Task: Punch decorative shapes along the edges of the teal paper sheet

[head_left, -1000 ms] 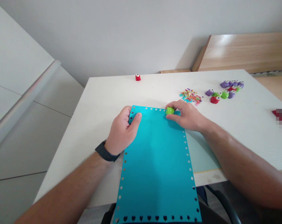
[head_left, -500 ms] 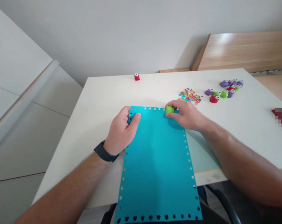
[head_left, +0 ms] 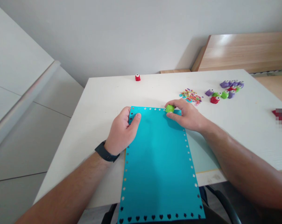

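A turquoise sheet of paper (head_left: 158, 155) with punched flower and heart holes along its edges is held out over the table's front edge. My left hand (head_left: 124, 132) is closed on its upper left corner, thumb on top. In my right hand (head_left: 186, 115) is a small green craft punch (head_left: 169, 109), gripped between thumb and fingers at the top edge near the right corner. Small holes run along the top edge to the left of the punch. The fingers under the sheet are hidden.
The white table (head_left: 89, 118) holds a pile of colourful paper cutouts (head_left: 191, 95), several purple, green and red punches (head_left: 225, 94) at the right, and a lone red punch (head_left: 137, 77) at the back edge. A wooden panel (head_left: 243, 51) stands behind.
The sheet's lower end has shifted slightly to the right. The green punch has turned slightly in my right hand, and my left hand keeps its hold.
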Available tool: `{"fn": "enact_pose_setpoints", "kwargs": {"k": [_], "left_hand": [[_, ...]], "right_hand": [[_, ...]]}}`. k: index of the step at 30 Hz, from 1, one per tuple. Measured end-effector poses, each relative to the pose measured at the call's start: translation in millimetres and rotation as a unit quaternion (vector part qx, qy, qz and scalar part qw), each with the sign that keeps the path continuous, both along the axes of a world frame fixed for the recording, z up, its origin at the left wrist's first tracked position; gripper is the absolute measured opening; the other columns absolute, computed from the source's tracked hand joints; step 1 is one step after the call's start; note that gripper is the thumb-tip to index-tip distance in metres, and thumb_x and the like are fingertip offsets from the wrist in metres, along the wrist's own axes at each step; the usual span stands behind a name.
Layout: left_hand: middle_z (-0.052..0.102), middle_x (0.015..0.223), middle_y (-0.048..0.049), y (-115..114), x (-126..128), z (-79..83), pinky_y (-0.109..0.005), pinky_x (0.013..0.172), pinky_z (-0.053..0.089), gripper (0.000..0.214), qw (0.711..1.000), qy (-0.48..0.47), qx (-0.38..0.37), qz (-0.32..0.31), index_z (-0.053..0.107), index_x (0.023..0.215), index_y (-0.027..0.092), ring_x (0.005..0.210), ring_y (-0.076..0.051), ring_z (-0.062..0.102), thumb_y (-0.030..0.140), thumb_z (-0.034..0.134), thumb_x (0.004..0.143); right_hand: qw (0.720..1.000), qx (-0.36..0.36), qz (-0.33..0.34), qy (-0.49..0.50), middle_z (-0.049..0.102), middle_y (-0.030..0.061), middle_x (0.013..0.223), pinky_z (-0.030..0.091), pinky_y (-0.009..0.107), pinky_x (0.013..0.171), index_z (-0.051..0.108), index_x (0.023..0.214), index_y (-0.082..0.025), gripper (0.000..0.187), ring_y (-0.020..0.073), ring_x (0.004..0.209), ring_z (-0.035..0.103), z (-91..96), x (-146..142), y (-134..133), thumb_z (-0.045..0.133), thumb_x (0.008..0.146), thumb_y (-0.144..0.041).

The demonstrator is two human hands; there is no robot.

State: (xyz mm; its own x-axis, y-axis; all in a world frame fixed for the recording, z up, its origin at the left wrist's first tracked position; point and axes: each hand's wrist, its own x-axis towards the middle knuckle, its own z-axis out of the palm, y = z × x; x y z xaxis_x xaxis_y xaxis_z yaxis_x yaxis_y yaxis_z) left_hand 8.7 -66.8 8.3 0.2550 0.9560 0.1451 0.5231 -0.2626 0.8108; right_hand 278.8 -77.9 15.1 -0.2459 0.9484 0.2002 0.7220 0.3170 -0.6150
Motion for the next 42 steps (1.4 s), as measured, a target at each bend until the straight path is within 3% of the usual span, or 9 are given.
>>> {"fn": "enact_pose_setpoints", "kwargs": {"k": [8,29,42], "left_hand": [[0.060,0.074,0.0013,0.1,-1.3,0.0,-0.029,0.060,0.039,0.019,1.000,-0.013,-0.001,0.007,0.058,0.094,0.022,0.064,-0.016,0.052,0.040,0.054,0.097],[0.064,0.080,0.0003,0.7,-1.7,1.8,-0.030,0.065,0.043,0.018,1.000,-0.024,0.004,0.017,0.058,0.096,0.022,0.071,-0.017,0.057,0.040,0.054,0.098],[0.061,0.077,0.0012,-0.1,-1.5,3.9,-0.029,0.065,0.042,0.019,1.000,-0.017,0.006,0.015,0.057,0.093,0.022,0.068,-0.016,0.054,0.040,0.055,0.097]], "right_hand": [[0.999,-0.020,-0.040,0.027,0.073,0.0056,0.102,0.046,0.033,0.082,0.070,0.108,-0.017,0.026,0.0214,0.092,0.064,1.9,5.7,2.6,0.065,0.086,-0.031],[0.998,-0.053,0.001,0.025,0.073,0.0050,0.102,0.046,0.031,0.081,0.071,0.109,-0.017,0.027,0.0202,0.091,0.065,1.3,10.5,2.3,0.064,0.087,-0.032],[0.998,-0.053,-0.019,-0.002,0.074,0.0039,0.100,0.045,0.031,0.077,0.073,0.106,-0.020,0.025,0.0202,0.089,0.064,0.8,9.1,1.5,0.068,0.085,-0.033]]}}
